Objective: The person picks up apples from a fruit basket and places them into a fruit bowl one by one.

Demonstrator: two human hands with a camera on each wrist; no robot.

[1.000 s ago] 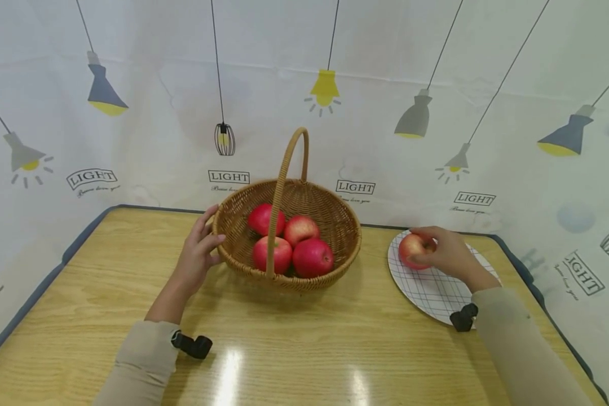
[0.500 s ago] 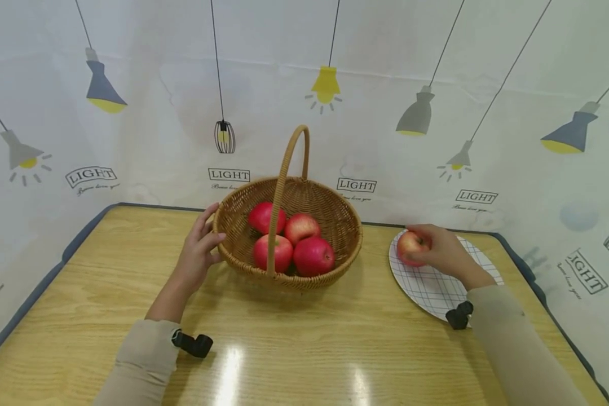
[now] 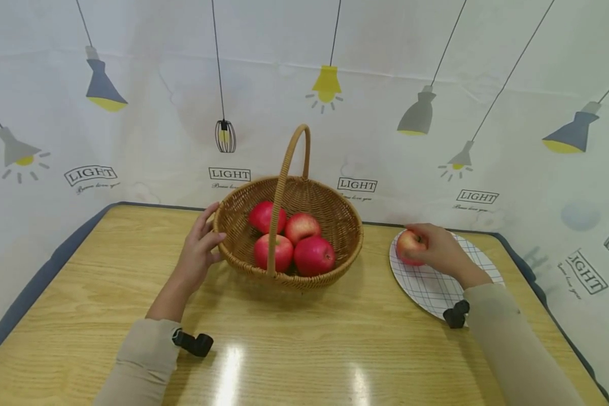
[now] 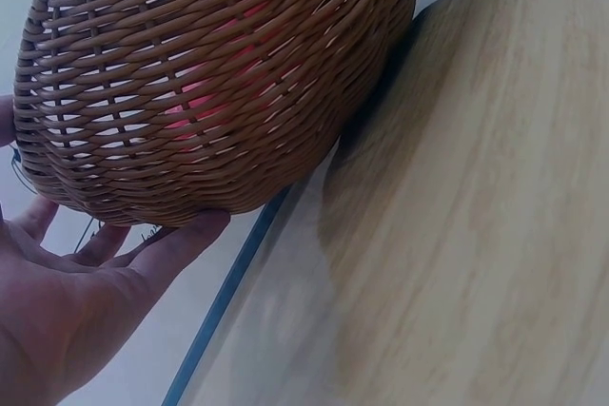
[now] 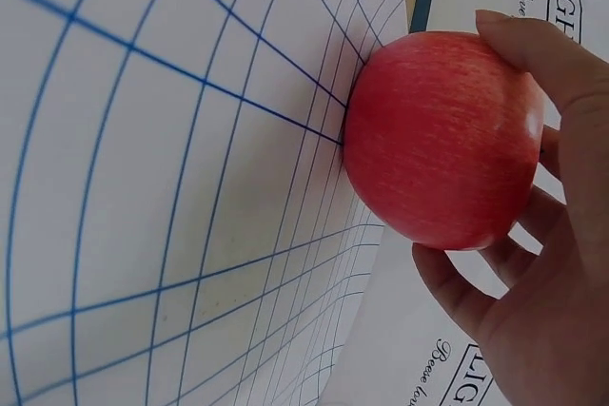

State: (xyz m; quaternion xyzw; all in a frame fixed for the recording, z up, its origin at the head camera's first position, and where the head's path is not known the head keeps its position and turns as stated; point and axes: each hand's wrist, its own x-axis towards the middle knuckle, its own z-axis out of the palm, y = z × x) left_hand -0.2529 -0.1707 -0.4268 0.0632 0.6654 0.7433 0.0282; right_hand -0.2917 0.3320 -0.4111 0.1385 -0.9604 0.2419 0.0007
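Observation:
My right hand [image 3: 444,252] holds a red apple [image 5: 442,140] at the far left part of a round plate [image 3: 436,293] with a blue checked pattern. Thumb and fingers span the apple, which sits against the plate's surface in the right wrist view. At the left side of a brown wicker basket [image 3: 335,211], my left hand [image 3: 195,254] rests its relaxed, spread fingers on the woven wall. Inside the basket lie several red apples, among them a dark red one [image 3: 313,256] at the front. The tall handle arches over them and partly covers two.
All this stands on a wooden table [image 3: 284,338] with a dark blue edge at the back. Behind it hangs a white cloth [image 3: 274,56] printed with lamps. A black wrist camera [image 3: 193,343] sits on the left sleeve and another [image 3: 457,314] on the right.
My right hand and the apple in it have shifted slightly left over the plate. The left hand and the basket have stayed in place; the head view has tilted a little.

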